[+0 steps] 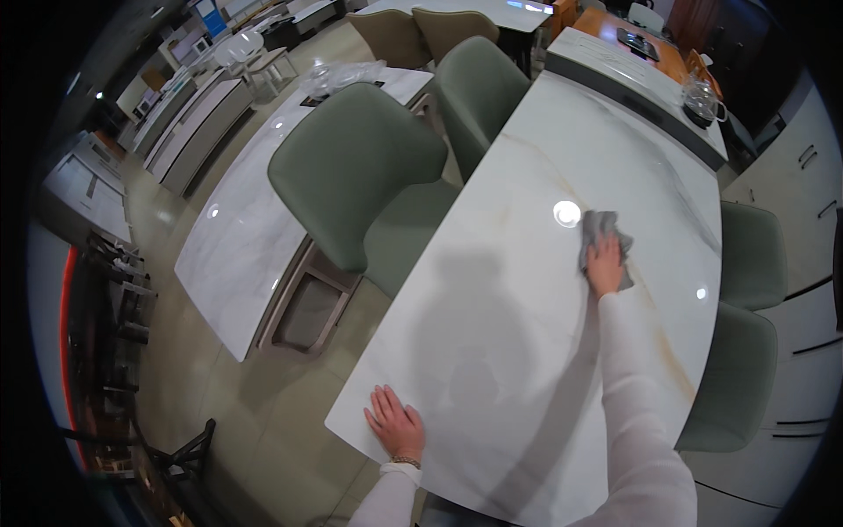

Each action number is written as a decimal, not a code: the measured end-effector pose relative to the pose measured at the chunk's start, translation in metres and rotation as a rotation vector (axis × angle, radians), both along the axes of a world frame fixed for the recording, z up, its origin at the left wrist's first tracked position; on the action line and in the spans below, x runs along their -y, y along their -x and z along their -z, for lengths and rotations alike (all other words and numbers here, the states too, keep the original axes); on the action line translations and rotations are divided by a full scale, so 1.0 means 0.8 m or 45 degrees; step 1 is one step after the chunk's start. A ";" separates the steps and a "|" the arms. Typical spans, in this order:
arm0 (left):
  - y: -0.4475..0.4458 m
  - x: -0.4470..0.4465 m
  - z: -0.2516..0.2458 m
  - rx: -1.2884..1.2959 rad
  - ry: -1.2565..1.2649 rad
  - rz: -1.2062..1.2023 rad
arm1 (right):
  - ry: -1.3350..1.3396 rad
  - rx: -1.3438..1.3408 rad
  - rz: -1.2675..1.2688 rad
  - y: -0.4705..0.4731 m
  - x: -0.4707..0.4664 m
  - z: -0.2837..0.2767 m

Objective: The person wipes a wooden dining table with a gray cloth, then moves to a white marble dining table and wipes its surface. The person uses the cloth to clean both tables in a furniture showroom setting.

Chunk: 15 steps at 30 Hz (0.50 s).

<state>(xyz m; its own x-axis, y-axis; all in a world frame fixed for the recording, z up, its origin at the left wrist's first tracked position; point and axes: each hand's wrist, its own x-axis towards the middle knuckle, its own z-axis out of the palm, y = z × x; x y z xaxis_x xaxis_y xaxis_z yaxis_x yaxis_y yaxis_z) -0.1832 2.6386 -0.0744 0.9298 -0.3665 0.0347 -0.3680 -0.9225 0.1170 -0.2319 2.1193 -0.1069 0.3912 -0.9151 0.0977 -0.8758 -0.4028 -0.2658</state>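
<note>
My right hand (pixel 606 265) is stretched out over a grey cloth (pixel 600 227), pressing it flat against a glossy white marble-patterned tabletop (pixel 527 197). The cloth is crumpled, and its edges show around my fingers. Close to the table's near left corner, my left hand (pixel 397 423) rests palm down on the surface with its fingers slightly spread and nothing in it. A bracelet circles that wrist. My shadow and bright lamp reflections lie on the tabletop.
Green chairs (pixel 355 165) stand along the left side, and more green chairs (pixel 731 375) along the right. A raised ledge (pixel 632 72) at the far end bears a glass kettle (pixel 701 105). Another marble-patterned table (pixel 244 217) is at the left, with plastic-wrapped items (pixel 336 79) on it.
</note>
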 end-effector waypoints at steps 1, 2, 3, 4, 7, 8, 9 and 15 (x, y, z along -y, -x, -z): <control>0.000 -0.001 -0.001 -0.005 -0.009 0.005 | -0.011 -0.024 0.017 -0.018 0.015 -0.005; 0.000 0.000 -0.001 -0.012 -0.023 0.005 | 0.101 0.041 -0.013 -0.042 0.018 -0.005; 0.000 0.000 0.000 -0.008 -0.018 0.003 | 0.115 0.078 -0.005 -0.069 0.015 -0.006; 0.000 0.000 0.000 -0.012 -0.027 0.002 | 0.282 0.168 -0.214 -0.100 0.005 -0.006; 0.001 -0.002 -0.003 -0.024 -0.044 0.003 | 0.225 0.357 -0.695 -0.187 -0.089 0.005; 0.001 -0.001 -0.003 -0.006 -0.038 0.010 | 0.320 0.504 -0.964 -0.211 -0.135 0.006; 0.002 0.001 -0.005 0.009 -0.030 0.015 | 0.017 0.358 -1.039 -0.215 -0.184 0.002; 0.001 0.001 -0.004 -0.024 0.005 -0.007 | 0.019 0.513 -2.121 -0.144 -0.380 -0.020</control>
<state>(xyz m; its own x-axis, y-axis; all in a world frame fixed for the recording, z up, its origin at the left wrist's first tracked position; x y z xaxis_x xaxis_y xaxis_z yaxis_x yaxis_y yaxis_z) -0.1843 2.6379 -0.0714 0.9322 -0.3615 0.0187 -0.3609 -0.9239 0.1274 -0.1170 2.4231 -0.0907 0.7988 0.4251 0.4257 0.5757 -0.7456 -0.3356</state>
